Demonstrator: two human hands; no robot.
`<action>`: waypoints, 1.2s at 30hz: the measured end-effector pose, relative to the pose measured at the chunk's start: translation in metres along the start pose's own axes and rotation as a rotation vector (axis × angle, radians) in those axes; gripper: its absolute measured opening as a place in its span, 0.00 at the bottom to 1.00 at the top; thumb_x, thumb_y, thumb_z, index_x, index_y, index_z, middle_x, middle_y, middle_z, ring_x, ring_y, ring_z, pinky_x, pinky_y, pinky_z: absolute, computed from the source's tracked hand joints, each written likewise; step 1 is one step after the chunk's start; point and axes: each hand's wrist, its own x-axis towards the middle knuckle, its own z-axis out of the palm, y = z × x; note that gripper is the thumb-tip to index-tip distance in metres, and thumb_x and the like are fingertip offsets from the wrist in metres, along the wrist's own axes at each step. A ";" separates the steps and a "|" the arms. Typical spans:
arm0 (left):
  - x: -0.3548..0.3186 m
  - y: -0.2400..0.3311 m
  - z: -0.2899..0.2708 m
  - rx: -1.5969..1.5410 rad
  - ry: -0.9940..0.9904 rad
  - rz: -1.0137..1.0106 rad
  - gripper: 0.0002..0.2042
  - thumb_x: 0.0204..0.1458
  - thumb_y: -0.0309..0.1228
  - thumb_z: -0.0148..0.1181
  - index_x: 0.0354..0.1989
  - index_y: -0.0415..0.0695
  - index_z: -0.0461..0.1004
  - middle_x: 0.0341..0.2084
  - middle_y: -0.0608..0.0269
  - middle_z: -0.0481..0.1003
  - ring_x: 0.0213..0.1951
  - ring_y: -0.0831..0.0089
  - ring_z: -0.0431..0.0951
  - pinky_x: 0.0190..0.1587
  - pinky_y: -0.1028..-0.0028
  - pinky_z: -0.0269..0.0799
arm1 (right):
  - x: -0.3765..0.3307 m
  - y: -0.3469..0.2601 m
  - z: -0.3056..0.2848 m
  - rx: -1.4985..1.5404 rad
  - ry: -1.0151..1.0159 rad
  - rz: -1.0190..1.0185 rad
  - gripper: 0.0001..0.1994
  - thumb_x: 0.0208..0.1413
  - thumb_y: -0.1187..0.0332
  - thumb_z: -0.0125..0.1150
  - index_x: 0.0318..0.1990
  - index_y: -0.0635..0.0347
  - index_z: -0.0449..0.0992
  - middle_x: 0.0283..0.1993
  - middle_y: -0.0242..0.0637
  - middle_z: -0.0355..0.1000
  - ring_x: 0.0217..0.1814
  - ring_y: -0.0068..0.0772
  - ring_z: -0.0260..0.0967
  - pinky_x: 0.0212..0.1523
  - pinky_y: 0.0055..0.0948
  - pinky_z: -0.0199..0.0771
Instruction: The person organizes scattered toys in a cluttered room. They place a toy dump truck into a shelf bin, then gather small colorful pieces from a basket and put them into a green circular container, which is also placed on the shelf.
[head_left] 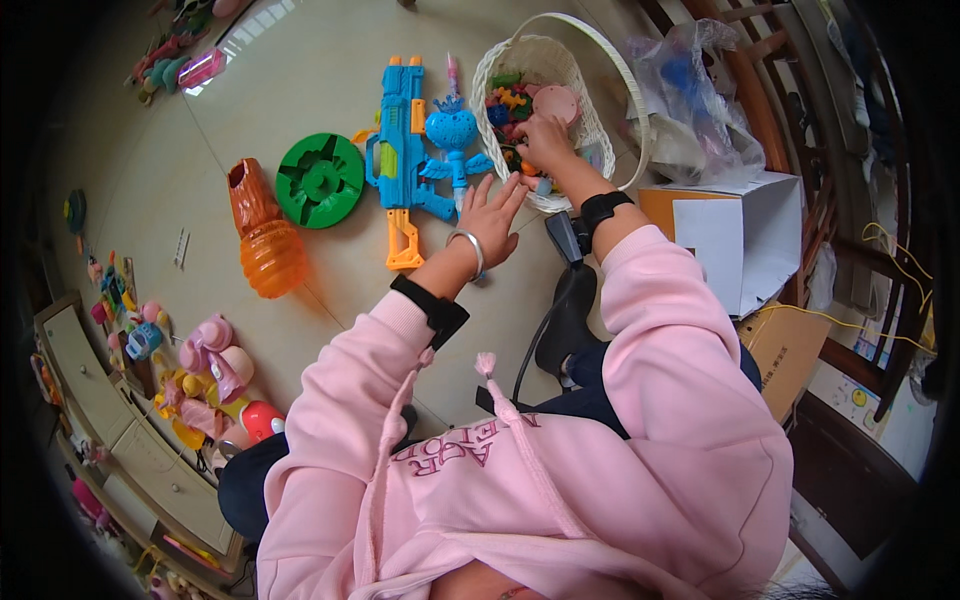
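Our right hand was in the white basket; we couldn't tell its grip. The small toys inside looked light, stiff, best pinched by edges. Beside the basket, our left hand was spread, ungrasping.

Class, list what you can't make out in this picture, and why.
In the head view:
Whether the right hand grips anything: its back and the small toys hide the fingertips.
The white basket beneath those toys: they cover it.
What the clear plastic bag holds: creases blur it.
The top-left toys: the upper edge cuts them off.
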 end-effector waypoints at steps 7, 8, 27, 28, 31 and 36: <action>0.020 -0.016 0.011 0.253 -0.152 -0.086 0.37 0.41 0.29 0.52 0.63 0.53 0.44 0.65 0.70 0.40 0.64 0.51 0.37 0.62 0.50 0.33 | 0.002 0.007 0.020 -0.033 0.119 -0.044 0.09 0.38 0.64 0.61 0.31 0.48 0.78 0.30 0.35 0.73 0.40 0.40 0.67 0.45 0.38 0.64; 0.019 -0.015 0.012 0.245 -0.138 -0.093 0.36 0.42 0.30 0.53 0.63 0.53 0.46 0.64 0.70 0.42 0.64 0.51 0.38 0.62 0.50 0.34 | 0.004 0.008 0.019 -0.042 0.109 0.066 0.09 0.38 0.63 0.61 0.31 0.49 0.78 0.30 0.36 0.73 0.39 0.40 0.68 0.42 0.38 0.66; -0.006 -0.031 -0.081 -1.912 0.021 -0.294 0.12 0.59 0.32 0.39 0.47 0.39 0.62 0.28 0.60 0.71 0.30 0.72 0.74 0.34 0.74 0.72 | 0.015 -0.025 -0.065 0.594 -0.117 0.282 0.13 0.41 0.58 0.63 0.24 0.61 0.78 0.24 0.39 0.73 0.28 0.25 0.71 0.33 0.26 0.71; -0.011 -0.036 -0.081 -1.938 0.013 -0.341 0.12 0.59 0.32 0.39 0.47 0.39 0.62 0.27 0.61 0.71 0.30 0.73 0.74 0.34 0.74 0.72 | 0.010 -0.020 -0.043 0.318 -0.188 0.335 0.13 0.39 0.56 0.63 0.22 0.56 0.79 0.22 0.39 0.73 0.27 0.26 0.71 0.33 0.29 0.71; -0.022 -0.048 -0.075 -1.997 0.053 -0.443 0.12 0.59 0.30 0.38 0.48 0.39 0.62 0.26 0.62 0.71 0.28 0.77 0.71 0.33 0.76 0.69 | 0.000 -0.004 0.005 0.125 -0.106 0.283 0.09 0.39 0.61 0.61 0.23 0.56 0.78 0.26 0.42 0.73 0.31 0.41 0.72 0.34 0.37 0.71; -0.032 -0.060 -0.066 -2.010 0.117 -0.486 0.12 0.58 0.28 0.39 0.48 0.39 0.62 0.23 0.66 0.69 0.22 0.81 0.65 0.29 0.78 0.63 | -0.001 -0.009 0.033 -0.113 -0.018 0.216 0.08 0.35 0.67 0.62 0.24 0.59 0.78 0.31 0.43 0.74 0.39 0.44 0.70 0.36 0.38 0.70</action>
